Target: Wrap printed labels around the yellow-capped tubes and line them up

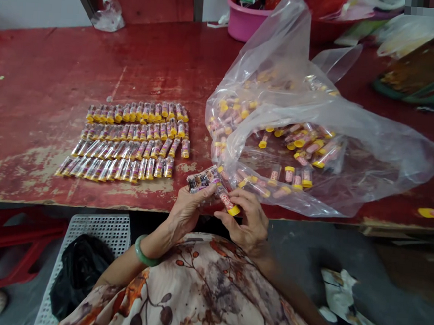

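My left hand (190,207) is closed on a small stack of printed wrappers (203,180), thumb on top. From there a clear tube (227,200) with pink contents and a yellow cap slants down toward my right hand (249,220). The right thumb and fingers close around its capped end. Both hands are at the table's front edge. To the right, a large clear plastic bag (280,105) lies with its mouth toward me, holding many similar tubes (307,177). On the left, rows of wrapped tubes (127,168) lie side by side.
The worn red table (34,120) spans the view. A pink basin (245,23) and a crumpled plastic bag (110,16) are at the back. One loose tube (431,213) lies far right. Below left are a red stool (18,247) and a white crate (101,223) with a black bag (79,271).
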Available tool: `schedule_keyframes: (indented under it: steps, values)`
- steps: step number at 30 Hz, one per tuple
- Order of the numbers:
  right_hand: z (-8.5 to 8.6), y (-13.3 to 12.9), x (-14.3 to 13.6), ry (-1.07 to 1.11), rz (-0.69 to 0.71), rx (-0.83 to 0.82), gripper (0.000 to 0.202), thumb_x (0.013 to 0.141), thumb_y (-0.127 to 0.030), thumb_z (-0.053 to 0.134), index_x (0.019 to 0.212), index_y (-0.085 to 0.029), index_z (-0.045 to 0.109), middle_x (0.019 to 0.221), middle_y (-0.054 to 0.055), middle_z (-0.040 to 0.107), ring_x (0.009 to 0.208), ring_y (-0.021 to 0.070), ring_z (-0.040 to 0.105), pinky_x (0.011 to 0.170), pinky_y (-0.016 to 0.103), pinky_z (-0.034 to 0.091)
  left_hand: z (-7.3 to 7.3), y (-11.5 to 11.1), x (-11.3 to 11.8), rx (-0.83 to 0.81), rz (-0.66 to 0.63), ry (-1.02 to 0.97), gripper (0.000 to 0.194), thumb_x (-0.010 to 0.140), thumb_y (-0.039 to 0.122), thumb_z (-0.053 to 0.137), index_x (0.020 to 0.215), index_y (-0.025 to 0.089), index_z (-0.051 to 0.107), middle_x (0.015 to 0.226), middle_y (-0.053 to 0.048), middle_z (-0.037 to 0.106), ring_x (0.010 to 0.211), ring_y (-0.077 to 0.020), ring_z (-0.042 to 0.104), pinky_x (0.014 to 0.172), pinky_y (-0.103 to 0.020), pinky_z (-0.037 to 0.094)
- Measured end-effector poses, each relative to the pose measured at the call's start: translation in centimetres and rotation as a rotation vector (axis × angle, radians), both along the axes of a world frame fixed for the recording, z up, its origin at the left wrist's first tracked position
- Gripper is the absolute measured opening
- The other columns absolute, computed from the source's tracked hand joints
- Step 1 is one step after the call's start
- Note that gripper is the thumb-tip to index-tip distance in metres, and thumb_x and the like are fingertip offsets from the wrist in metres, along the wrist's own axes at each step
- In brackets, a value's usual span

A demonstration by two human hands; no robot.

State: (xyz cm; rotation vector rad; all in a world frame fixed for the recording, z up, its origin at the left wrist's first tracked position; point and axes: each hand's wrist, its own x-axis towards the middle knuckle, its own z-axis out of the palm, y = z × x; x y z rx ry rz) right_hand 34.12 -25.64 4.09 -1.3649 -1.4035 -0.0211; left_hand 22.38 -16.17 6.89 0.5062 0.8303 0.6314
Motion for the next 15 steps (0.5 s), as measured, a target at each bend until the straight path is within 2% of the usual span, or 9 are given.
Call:
schedule_keyframes:
  steps: [2,4,9,15]
  values:
    - [0.5,-0.2,0.5,0.063,0.139,-0.115,0.032,0.084,-0.023,0.062,0.115,-0.019,0.057,0.113,0.013,0.060,0.101,0.0242,0.063,0.082,0.041,0.057,0.3,0.2,-0.1,-0.017,0.016,-0.009,0.032,0.057,0.028,0.086,0.082,0.013,0.072,0.078,-0.004,0.073,0.065,-0.0155,0.067,0.068,-0.029,0.056]
    - [0.9,-0.3,0.9,0.059,0.179,-0.166,0.032,0.085,-0.020,0.059,0.117,-0.020,0.057,0.116,0.013,0.060,0.105,0.0248,0.061,0.085,0.042,0.055,0.5,0.2,-0.1,-0.038,0.004,-0.023,0.030,0.057,0.026,0.086,0.080,0.013,0.072,0.077,-0.004,0.072,0.063,-0.0145,0.066,0.068,-0.029,0.055]
    - [1.1,0.6,1.1,0.039,-0.019,-0.011,0.033,0.078,-0.018,0.067,0.109,-0.022,0.059,0.104,0.008,0.063,0.096,0.0225,0.062,0.078,0.039,0.056,0.5,-0.6,-0.1,-0.013,-0.111,-0.074,0.027,0.060,0.023,0.084,0.082,0.012,0.073,0.080,-0.005,0.073,0.069,-0.0158,0.067,0.069,-0.027,0.053]
    - [1.3,1.8,0.8,0.162,0.002,0.011,0.023,0.078,-0.018,0.065,0.099,-0.022,0.060,0.096,0.005,0.061,0.078,0.0157,0.059,0.059,0.028,0.052,0.4,-1.0,-0.2,0.037,-0.115,-0.067,0.026,0.063,0.024,0.083,0.084,0.013,0.074,0.084,-0.006,0.074,0.071,-0.0150,0.068,0.070,-0.025,0.053]
